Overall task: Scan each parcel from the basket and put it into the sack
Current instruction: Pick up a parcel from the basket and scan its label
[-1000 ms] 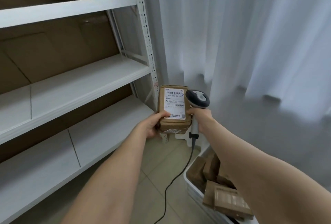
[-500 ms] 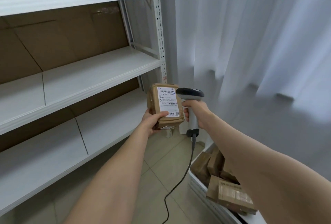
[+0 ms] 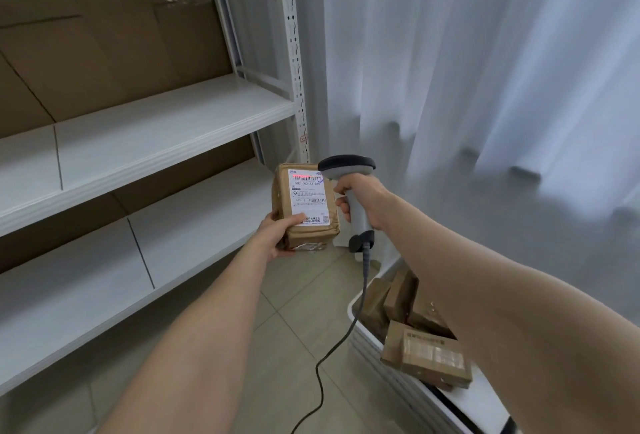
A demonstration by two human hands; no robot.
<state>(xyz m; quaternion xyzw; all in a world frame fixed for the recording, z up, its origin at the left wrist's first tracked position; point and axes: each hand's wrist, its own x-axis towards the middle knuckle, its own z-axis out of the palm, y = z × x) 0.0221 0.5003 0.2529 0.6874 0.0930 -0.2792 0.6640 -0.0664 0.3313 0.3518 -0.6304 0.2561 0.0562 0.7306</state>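
Several parcels [image 3: 427,357] in white basket [image 3: 388,378], perhaps five

Red scan line [image 3: 306,176] now lies across the top barcode of the white label [image 3: 309,196] on the brown cardboard parcel [image 3: 311,234]; none 0.5 s ago. Grey handheld barcode scanner [image 3: 346,166] head now tips closer over the label's upper right corner.

I see the parcel [image 3: 306,206] just left of the scanner [image 3: 346,166], shelving [image 3: 156,135] farther left, the basket [image 3: 374,361] lower right.
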